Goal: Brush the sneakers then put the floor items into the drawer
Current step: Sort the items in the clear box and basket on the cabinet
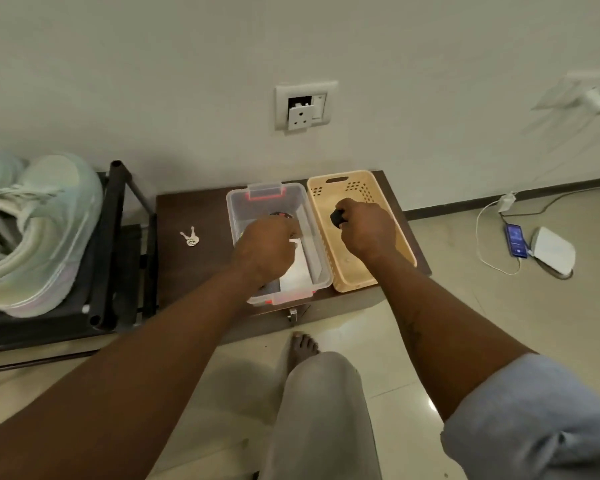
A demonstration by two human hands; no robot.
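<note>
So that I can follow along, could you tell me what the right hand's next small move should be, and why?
Probably lower the small black object into the beige perforated plastic basket and let go: the right hand holds it over the basket's open top.

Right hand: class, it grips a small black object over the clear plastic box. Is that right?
Not quite. In the head view the right hand grips the small black object over the beige basket, not the clear plastic box.
</note>
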